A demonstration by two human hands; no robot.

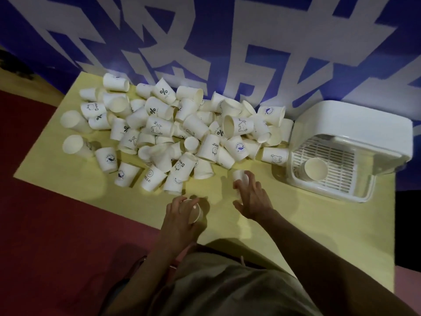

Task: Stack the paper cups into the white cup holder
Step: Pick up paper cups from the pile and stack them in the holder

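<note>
Head cam, looking down at my yellow tabletop (pixel 296 224). My left hand (pixel 180 221) is wrapped around a cup (pixel 193 212), fingers curled round it, mouth of the cup pointing right, close to the near edge. My right hand (pixel 251 197) is further out and to the right, fingers spread and reaching; the fingertips are on a small cup (pixel 239 174) sitting just off the front of the pile. Can't really tell if I've got a proper grip on that one or am just touching it, it's a bit blurry.

The pile (pixel 173 131) is huge, loose cups tipped every which way across the middle and left of the tabletop, beyond both hands. Some are printed with a percent sign, a bear, "HELLO".

The holder (pixel 364 124) sits on the far right of the tabletop, just beside the right end of the pile and well apart from my right hand. It's a white box with a slatted tray inside, and there's one cup in it (pixel 315 169), lying with its mouth toward me.

Behind it all is a blue wall (pixel 227 42) with big white characters.
</note>
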